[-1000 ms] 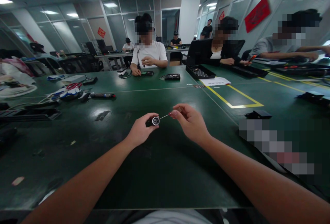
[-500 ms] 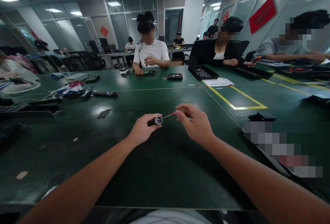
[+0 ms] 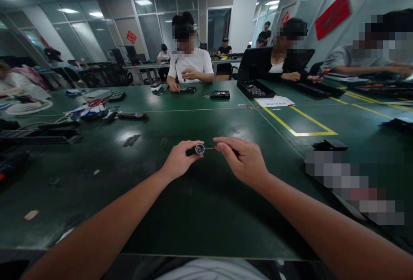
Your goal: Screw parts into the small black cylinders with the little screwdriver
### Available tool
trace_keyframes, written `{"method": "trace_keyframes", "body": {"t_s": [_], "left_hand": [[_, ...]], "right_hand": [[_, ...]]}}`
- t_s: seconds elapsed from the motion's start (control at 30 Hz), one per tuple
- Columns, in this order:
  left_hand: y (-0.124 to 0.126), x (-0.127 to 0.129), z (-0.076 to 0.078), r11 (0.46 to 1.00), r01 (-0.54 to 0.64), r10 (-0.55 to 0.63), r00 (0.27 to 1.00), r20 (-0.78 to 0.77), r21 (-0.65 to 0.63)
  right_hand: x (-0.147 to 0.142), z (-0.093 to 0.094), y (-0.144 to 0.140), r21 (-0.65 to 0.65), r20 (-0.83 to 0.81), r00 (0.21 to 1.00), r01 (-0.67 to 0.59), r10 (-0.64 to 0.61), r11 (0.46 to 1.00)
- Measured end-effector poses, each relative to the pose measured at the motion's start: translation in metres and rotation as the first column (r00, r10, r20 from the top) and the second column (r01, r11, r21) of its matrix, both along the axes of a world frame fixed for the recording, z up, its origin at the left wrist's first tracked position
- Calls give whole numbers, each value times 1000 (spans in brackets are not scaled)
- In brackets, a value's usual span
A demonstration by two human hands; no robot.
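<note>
The green surface (image 3: 200, 211) carries all the work; places below are given relative to the small round part. Beyond the part, across the surface, a person in a white shirt (image 3: 190, 63) sits at work; to its far right lies a yellow taped outline (image 3: 300, 121). The left hand (image 3: 179, 161) holds the small round part (image 3: 199, 149) just above the surface, its grip pinched shut on the dark body with the pale ringed face turned toward the camera. The right hand (image 3: 247, 159), immediately right of the part, has its grip closed on a thin red-handled tool (image 3: 215, 148), whose slender metal shaft meets the part's face. The part looks light, rigid and smooth, so probably slippery; holding it by the sides of its body seems soundest. The tool appears stiff but thin, best held at the handle.
</note>
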State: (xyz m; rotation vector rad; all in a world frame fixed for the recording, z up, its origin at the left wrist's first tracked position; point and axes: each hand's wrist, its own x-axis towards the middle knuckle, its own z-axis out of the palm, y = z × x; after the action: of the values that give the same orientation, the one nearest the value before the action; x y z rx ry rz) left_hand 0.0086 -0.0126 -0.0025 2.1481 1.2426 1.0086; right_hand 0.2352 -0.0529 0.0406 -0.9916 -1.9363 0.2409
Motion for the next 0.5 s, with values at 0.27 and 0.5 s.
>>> {"method": "trace_keyframes", "body": {"t_s": [0.27,0.5], "left_hand": [[2,0,-3,1000,-10,10,1000,5,23],[2,0,-4,999,-3,4,1000,-6,42]], "right_hand": [[-1,2,-1,138,-9,1000,8,-7,990],[1,2,1,118,101,995,-37,25,992]]}}
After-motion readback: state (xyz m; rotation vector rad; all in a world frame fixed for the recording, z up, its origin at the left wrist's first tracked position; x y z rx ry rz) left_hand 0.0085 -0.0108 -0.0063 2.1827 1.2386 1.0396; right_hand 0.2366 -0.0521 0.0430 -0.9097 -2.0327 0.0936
